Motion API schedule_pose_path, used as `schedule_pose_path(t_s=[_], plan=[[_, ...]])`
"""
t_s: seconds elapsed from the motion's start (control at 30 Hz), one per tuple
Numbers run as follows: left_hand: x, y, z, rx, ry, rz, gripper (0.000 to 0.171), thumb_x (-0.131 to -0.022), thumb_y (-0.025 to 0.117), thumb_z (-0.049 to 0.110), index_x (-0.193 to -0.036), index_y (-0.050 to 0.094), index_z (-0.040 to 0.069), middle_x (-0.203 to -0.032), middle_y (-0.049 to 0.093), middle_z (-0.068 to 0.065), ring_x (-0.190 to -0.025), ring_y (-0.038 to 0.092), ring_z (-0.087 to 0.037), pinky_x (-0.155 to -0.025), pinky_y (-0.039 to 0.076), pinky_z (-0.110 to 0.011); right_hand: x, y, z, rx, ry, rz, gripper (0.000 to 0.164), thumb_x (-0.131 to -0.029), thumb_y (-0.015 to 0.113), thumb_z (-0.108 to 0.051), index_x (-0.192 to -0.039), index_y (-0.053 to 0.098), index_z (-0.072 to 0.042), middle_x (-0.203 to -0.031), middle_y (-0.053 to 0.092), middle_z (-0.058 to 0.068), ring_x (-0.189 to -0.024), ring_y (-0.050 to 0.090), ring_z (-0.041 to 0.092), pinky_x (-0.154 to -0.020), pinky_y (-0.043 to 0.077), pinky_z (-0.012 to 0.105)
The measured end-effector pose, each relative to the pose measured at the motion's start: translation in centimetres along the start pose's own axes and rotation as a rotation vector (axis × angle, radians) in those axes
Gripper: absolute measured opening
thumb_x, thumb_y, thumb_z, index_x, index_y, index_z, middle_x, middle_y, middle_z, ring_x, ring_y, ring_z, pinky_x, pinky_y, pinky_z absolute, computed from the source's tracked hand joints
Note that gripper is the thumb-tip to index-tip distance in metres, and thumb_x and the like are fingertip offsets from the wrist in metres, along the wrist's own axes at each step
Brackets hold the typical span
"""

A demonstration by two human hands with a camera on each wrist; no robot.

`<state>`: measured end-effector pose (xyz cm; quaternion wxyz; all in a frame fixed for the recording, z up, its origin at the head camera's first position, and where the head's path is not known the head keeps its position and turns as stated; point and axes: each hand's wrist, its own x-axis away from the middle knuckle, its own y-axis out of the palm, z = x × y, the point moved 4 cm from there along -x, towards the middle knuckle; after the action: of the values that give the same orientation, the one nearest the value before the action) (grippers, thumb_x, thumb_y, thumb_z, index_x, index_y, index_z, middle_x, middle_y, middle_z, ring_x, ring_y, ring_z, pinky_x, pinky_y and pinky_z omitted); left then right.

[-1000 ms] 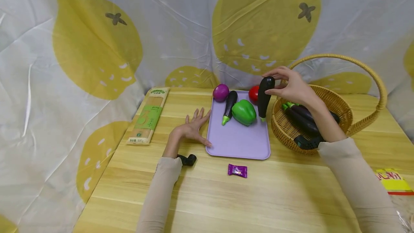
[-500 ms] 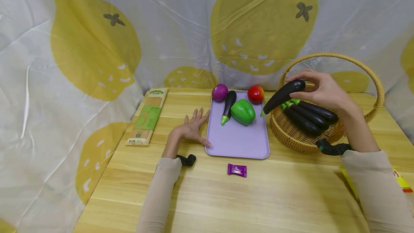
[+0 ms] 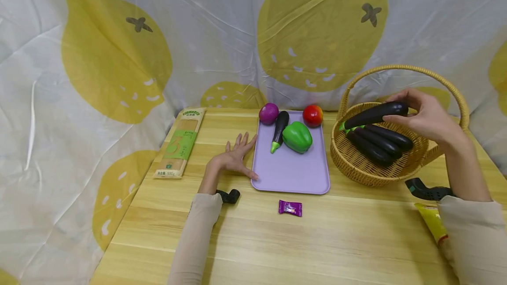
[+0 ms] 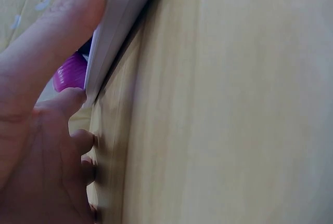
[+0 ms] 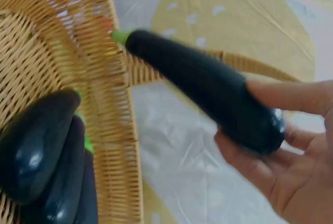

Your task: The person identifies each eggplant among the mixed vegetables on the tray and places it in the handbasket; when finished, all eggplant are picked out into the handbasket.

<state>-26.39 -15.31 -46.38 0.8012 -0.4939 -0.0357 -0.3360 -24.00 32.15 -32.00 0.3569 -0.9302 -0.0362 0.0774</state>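
Note:
My right hand (image 3: 425, 115) pinches a dark eggplant (image 3: 376, 114) by its thick end, thumb on one side and fingers on the other. Its green stem points left, over the back part of the wicker basket (image 3: 340, 162). Inside the basket lie several more eggplants (image 5: 36, 151), side by side. My left hand (image 3: 235, 157) has its fingers spread, thumb and forefinger touching the left edge of the lilac tray (image 3: 291, 179). On that tray are another eggplant (image 3: 280, 129), a green bell pepper (image 3: 298, 137) and a red round fruit (image 3: 313, 115); a purple onion (image 3: 269, 113) sits at its back left corner.
A pack of noodles (image 3: 180, 144) lies at the left of the wooden table (image 3: 253, 245). In front of the tray is a small purple wrapped sweet (image 3: 290, 208). A yellow bag (image 3: 433, 225) lies partly under the right sleeve. The basket's tall handle (image 3: 408, 67) arches beside my right hand.
My right hand has carried the eggplant from above the tray's right edge rightward over the basket, and the eggplant has turned from near upright to nearly level. My left hand stays put.

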Motion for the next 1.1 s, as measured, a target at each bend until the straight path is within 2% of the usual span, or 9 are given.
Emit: schedule_pose_path(t_s=[0.17, 0.33, 0.47, 0.6, 0.7, 0.77, 0.87, 0.93, 1.1], plan=[[0.0, -0.1, 0.0, -0.008, 0.002, 0.001, 0.137, -0.076, 0.089, 0.052, -0.167, -0.008, 0.022, -0.171, -0.023, -0.017, -0.158, -0.027, -0.036, -0.123, -0.019, -0.068, -0.6, 0.7, 1.2, 0.067, 0.072, -0.043, 0.05, -0.091, 0.081, -0.033, -0.128, 0.059, -0.008, -0.102, 0.06, -0.028, -0.095, 0.052, -0.012, -0.078, 0.038, 0.012], [-0.1, 0.0, -0.1, -0.003, 0.012, -0.002, 0.137, -0.076, 0.089, 0.054, -0.167, -0.008, 0.021, -0.171, -0.023, -0.018, -0.158, -0.027, -0.036, -0.123, -0.018, -0.069, -1.3, 1.4, 2.2, 0.111, 0.101, -0.104, 0.05, -0.092, 0.08, -0.031, -0.13, 0.058, -0.006, -0.113, 0.064, -0.004, -0.091, 0.055, -0.006, -0.073, 0.044, 0.013], [-0.1, 0.0, -0.2, -0.009, 0.006, -0.002, 0.138, -0.075, 0.089, 0.054, -0.167, -0.009, 0.022, -0.172, -0.024, -0.016, -0.158, -0.028, -0.035, -0.123, -0.019, -0.068, -2.0, 2.1, 2.4, 0.168, 0.099, -0.201, 0.053, -0.095, 0.076, -0.027, -0.137, 0.057, -0.002, -0.136, 0.057, 0.025, -0.11, 0.06, 0.024, -0.08, 0.049, 0.027], [-0.1, 0.1, -0.3, -0.016, 0.004, -0.001, 0.137, -0.075, 0.089, 0.054, -0.167, -0.009, 0.023, -0.172, -0.024, -0.015, -0.158, -0.028, -0.033, -0.123, -0.02, -0.067, -2.1, 2.5, 2.4, 0.196, 0.081, -0.315, 0.053, -0.098, 0.072, -0.022, -0.143, 0.057, 0.0, -0.151, 0.046, 0.033, -0.134, 0.046, 0.051, -0.094, 0.049, 0.049], [-0.1, 0.1, -0.2, -0.013, 0.001, -0.005, 0.137, -0.075, 0.089, 0.054, -0.167, -0.009, 0.025, -0.172, -0.025, -0.015, -0.158, -0.029, -0.033, -0.123, -0.02, -0.067, -2.0, 2.5, 2.5, 0.195, 0.056, -0.349, 0.049, -0.097, 0.073, -0.018, -0.141, 0.061, -0.001, -0.15, 0.051, 0.031, -0.126, 0.058, 0.043, -0.09, 0.054, 0.042], [-0.1, 0.1, -0.2, -0.01, 0.0, -0.007, 0.137, -0.076, 0.089, 0.054, -0.167, -0.01, 0.025, -0.171, -0.025, -0.015, -0.158, -0.029, -0.033, -0.123, -0.021, -0.067, -1.9, 2.6, 2.6, 0.157, 0.055, -0.378, 0.048, -0.097, 0.072, -0.015, -0.141, 0.06, 0.0, -0.149, 0.052, 0.031, -0.111, 0.07, 0.025, -0.083, 0.059, 0.033], [-0.1, 0.0, -0.2, -0.012, -0.002, -0.007, 0.137, -0.076, 0.089, 0.054, -0.167, -0.009, 0.024, -0.171, -0.025, -0.015, -0.158, -0.029, -0.033, -0.123, -0.021, -0.067, -1.8, 2.9, 3.0, 0.08, 0.098, -0.435, 0.052, -0.1, 0.069, -0.015, -0.146, 0.054, 0.003, -0.152, 0.047, 0.033, -0.094, 0.071, 0.001, -0.08, 0.064, 0.031], [-0.1, 0.0, -0.1, -0.013, -0.001, -0.007, 0.137, -0.076, 0.089, 0.054, -0.167, -0.009, 0.024, -0.171, -0.025, -0.015, -0.158, -0.029, -0.034, -0.123, -0.02, -0.067, -1.9, 3.1, 3.2, 0.055, 0.123, -0.457, 0.053, -0.102, 0.066, -0.018, -0.148, 0.051, 0.004, -0.154, 0.044, 0.033, -0.096, 0.068, -0.004, -0.083, 0.064, 0.033], [-0.1, -0.1, -0.1, -0.01, 0.0, -0.008, 0.136, -0.076, 0.089, 0.053, -0.167, -0.009, 0.022, -0.172, -0.024, -0.016, -0.158, -0.028, -0.035, -0.123, -0.02, -0.068, -2.2, 3.5, 3.5, 0.049, 0.158, -0.454, 0.053, -0.111, 0.049, -0.03, -0.151, 0.048, 0.004, -0.156, 0.042, 0.034, -0.123, 0.066, 0.031, -0.087, 0.064, 0.04]])
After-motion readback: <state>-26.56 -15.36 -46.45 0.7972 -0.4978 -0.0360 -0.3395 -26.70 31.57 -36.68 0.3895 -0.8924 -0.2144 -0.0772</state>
